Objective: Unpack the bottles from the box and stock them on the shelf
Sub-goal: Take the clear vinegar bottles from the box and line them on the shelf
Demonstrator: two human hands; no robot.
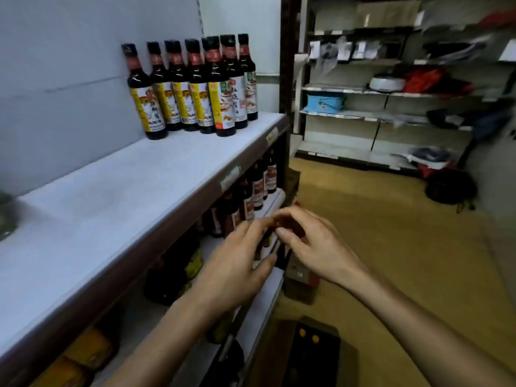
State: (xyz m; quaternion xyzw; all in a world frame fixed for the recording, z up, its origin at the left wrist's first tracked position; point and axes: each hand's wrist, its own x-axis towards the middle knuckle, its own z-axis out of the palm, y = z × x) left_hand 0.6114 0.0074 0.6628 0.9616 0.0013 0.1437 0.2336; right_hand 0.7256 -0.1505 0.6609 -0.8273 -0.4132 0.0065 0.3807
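Head view: your left hand and right hand meet at frame centre, in front of the lower-shelf bottles. Your left fingers lie loosely spread. Your right fingers curl, and blur hides whether they pinch anything. Dark sauce bottles stand in a row on the top shelf, upper left. The open box sits at bottom centre, with yellow caps showing inside.

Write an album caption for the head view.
Left hand and right hand close together by a lower shelf; dark bottles stand on the top shelf.
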